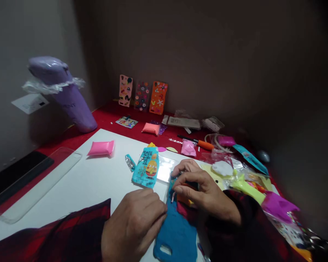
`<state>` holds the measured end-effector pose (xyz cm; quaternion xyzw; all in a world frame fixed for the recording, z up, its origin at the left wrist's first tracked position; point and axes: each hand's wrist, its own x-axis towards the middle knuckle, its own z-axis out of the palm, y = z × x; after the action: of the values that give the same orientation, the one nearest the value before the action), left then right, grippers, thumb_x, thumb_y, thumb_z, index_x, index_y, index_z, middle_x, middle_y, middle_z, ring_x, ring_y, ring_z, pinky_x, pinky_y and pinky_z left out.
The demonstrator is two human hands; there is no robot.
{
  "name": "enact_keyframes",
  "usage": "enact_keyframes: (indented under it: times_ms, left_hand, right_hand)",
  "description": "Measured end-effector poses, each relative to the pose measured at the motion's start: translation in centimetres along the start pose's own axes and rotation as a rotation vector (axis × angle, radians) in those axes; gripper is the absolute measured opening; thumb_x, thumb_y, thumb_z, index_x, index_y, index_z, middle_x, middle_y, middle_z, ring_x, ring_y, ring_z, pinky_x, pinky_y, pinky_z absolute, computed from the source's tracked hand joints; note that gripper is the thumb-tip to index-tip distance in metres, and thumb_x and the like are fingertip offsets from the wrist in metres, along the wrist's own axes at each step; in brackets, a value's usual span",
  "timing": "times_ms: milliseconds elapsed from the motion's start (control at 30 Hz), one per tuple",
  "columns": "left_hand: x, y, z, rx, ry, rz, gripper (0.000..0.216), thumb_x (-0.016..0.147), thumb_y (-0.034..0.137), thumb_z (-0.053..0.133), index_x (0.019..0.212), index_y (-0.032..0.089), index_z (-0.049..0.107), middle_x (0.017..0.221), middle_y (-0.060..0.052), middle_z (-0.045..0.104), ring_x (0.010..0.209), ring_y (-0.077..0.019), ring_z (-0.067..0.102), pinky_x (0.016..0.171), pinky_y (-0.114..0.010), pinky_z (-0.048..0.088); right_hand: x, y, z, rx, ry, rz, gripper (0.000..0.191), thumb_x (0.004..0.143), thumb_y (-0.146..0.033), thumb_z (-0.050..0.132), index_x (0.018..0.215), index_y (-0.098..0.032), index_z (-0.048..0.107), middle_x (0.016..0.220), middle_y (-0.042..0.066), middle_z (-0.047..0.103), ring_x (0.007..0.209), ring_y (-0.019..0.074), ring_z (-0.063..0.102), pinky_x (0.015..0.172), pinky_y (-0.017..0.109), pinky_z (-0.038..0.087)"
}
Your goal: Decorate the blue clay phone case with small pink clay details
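A phone case [177,233] covered in blue clay lies on the white board [109,182], its camera hole at the near end. On the clay are a dark red patch [183,210] and an orange piece [184,199], partly hidden by my right hand. My left hand [138,222] is closed at the case's left edge, its fingertips tucked against it. Above the far part of the case, my right hand [202,189] has bent fingers, thumb and fingertips close together. Whatever they pinch is too small to make out. A turquoise packet [147,167] with a cartoon lies just beyond.
Pink clay packs [101,148] and a clear case [38,182] are to the left. Three decorated phone cases [158,97] lean on the back wall. An orange-handled tool [206,145] lies behind my right hand; clay bags [278,205] crowd the right. A purple wrapped object [68,94] stands back left.
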<state>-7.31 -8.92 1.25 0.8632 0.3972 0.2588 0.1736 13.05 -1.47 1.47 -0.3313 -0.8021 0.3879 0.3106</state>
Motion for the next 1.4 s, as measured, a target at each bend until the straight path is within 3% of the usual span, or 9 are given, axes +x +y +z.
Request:
enact_keyframes:
  times_ms: [267, 833, 1400]
  left_hand:
    - [0.02, -0.28, 0.06, -0.020, -0.075, -0.029, 0.016, 0.088, 0.010, 0.042, 0.093, 0.017, 0.055, 0.079, -0.003, 0.052, 0.076, -0.0181, 0.047, 0.065, -0.033, 0.036]
    - [0.14, -0.34, -0.05, -0.009, -0.106, -0.047, 0.017, 0.089, 0.012, 0.040, 0.090, 0.017, 0.056, 0.080, -0.003, 0.053, 0.075, -0.0182, 0.046, 0.065, -0.033, 0.036]
    - [0.00, 0.29, 0.21, 0.066, -0.014, -0.064, 0.015, 0.086, 0.010, 0.045, 0.085, 0.017, 0.058, 0.074, -0.003, 0.056, 0.072, -0.0185, 0.049, 0.061, -0.032, 0.039]
  right_hand:
    - [0.03, -0.05, -0.03, 0.002, -0.010, -0.009, 0.008, 0.080, -0.021, 0.065, 0.074, -0.020, 0.070, 0.094, 0.006, 0.059, 0.096, 0.0213, 0.050, 0.089, 0.041, 0.037]
    - [-0.20, 0.06, 0.06, -0.007, -0.018, -0.019, 0.009, 0.080, -0.023, 0.064, 0.074, -0.021, 0.070, 0.095, 0.005, 0.059, 0.097, 0.0213, 0.050, 0.090, 0.041, 0.037]
    - [-0.25, 0.12, 0.14, 0.008, -0.063, 0.036, 0.013, 0.082, -0.028, 0.062, 0.074, -0.022, 0.069, 0.096, 0.005, 0.057, 0.099, 0.0217, 0.049, 0.089, 0.040, 0.037]
